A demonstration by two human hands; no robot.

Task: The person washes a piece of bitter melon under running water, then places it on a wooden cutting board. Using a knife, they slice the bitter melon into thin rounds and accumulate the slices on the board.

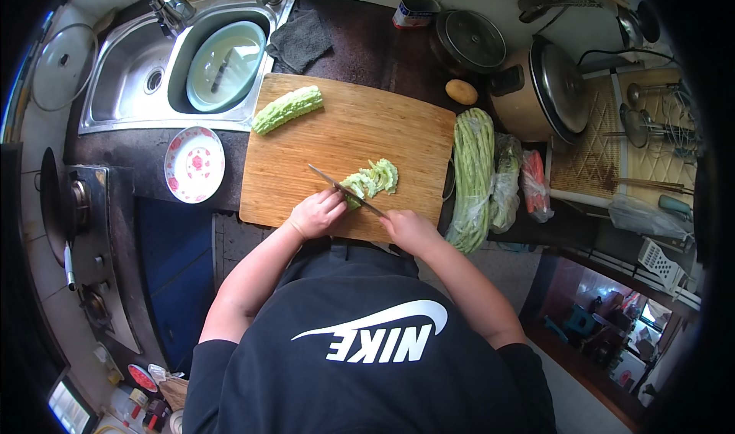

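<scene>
On the wooden cutting board [298, 146], my left hand [319, 213] holds down a piece of bitter melon [353, 202], mostly hidden under the fingers and the blade. My right hand [411, 232] grips the handle of a kitchen knife [363, 201], whose blade lies slantwise over the melon beside my left fingertips. Pale green bitter melon slices [380, 178] lie in an overlapping pile just beyond the blade. Another length of bitter melon [288, 110], with bumpy skin, rests at the board's far left corner.
A floral plate [195, 165] sits left of the board, below a double sink [129, 78] holding a light blue basin [252, 83]. Bagged long green beans [473, 175] lie along the right edge, near a potato [461, 91] and a large lidded pot [517, 101]. A gray cloth [300, 40] lies behind.
</scene>
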